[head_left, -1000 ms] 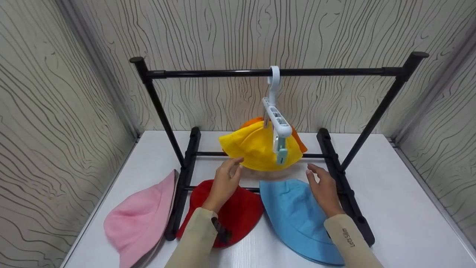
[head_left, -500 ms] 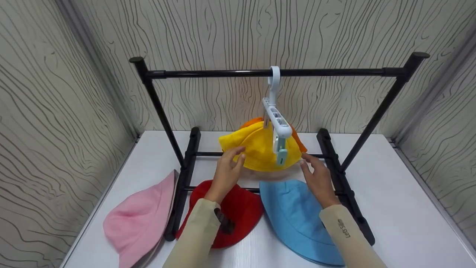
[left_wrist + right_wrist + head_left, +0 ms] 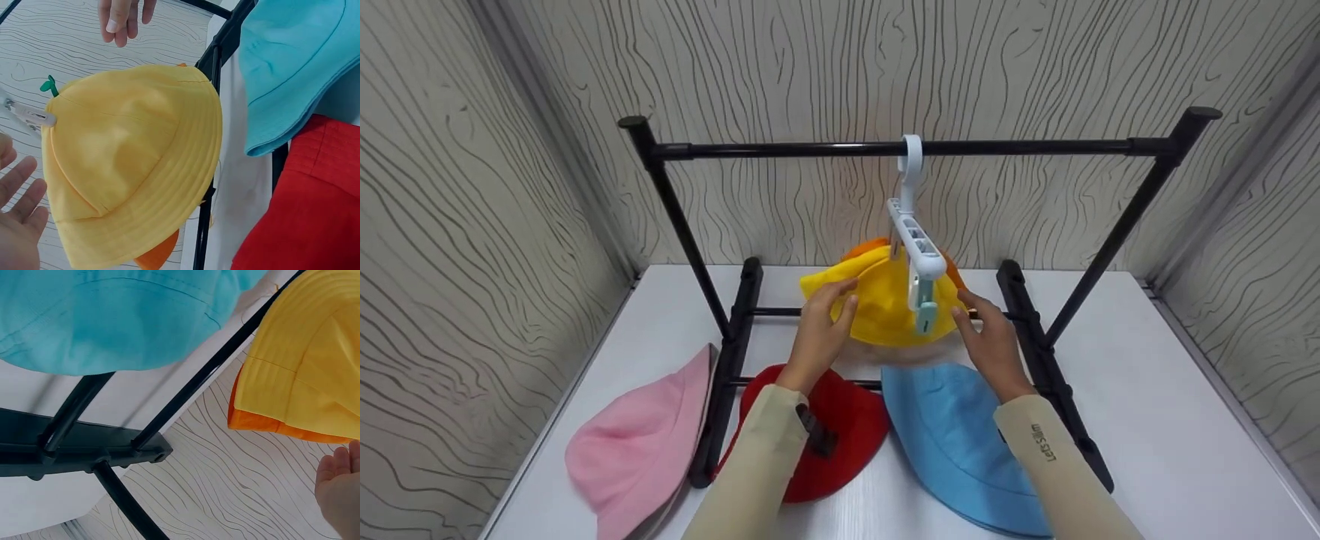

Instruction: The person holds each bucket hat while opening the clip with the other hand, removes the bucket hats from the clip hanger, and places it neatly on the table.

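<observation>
A yellow bucket hat (image 3: 885, 304) with a small green sprout (image 3: 49, 85) on its crown hangs from a white clip hanger (image 3: 916, 240); a white clip (image 3: 38, 115) pinches the crown. Part of an orange hat (image 3: 256, 421) shows behind it. My left hand (image 3: 821, 330) is at the yellow hat's left side, fingers loosely spread and holding nothing; the left wrist view shows a gap to the cloth. On the other side, my right hand (image 3: 994, 349) is beside the brim with relaxed fingers, gripping nothing. A pale green clip (image 3: 927, 309) hangs at the hanger's near end.
The hanger hooks over the top bar of a black rack (image 3: 780, 150). On the white table (image 3: 1170, 420) lie a pink hat (image 3: 637, 442) at left, a red hat (image 3: 847, 435) under my left forearm and a blue hat (image 3: 960, 442) near my right forearm.
Both hands have moved forward and inward, from in front of the yellow hat to either side of it. The hats and hanger stay in place.
</observation>
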A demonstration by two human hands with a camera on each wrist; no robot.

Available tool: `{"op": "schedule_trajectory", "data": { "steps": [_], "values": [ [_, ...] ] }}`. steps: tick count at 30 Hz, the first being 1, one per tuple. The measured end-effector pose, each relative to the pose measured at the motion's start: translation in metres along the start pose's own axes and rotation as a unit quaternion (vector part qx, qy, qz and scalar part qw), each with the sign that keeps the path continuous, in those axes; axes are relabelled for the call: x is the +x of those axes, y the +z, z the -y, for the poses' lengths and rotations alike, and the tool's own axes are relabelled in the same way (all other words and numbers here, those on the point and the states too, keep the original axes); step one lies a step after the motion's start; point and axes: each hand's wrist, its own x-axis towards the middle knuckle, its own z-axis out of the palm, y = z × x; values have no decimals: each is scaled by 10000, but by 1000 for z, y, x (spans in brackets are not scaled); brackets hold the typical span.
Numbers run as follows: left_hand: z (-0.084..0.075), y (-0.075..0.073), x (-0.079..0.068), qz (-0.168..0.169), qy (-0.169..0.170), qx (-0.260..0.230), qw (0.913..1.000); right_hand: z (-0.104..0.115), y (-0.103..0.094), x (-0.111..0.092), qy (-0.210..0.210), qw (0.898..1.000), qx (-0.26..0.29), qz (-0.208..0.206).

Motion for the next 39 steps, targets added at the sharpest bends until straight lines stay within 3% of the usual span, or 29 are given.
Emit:
{"op": "schedule_trajectory", "data": {
  "steps": [10, 19, 39],
  "values": [
    [-10, 0, 19, -49, 330, 194, 9993, 12, 0, 12, -195, 9997, 114, 84],
    [-20, 4, 29, 44, 80, 314, 9995, 17, 2, 18, -383, 9991, 149, 115],
    [-32, 7, 57, 249, -96, 159, 9995, 33, 11, 34, -235, 9993, 195, 207]
  ]
}}
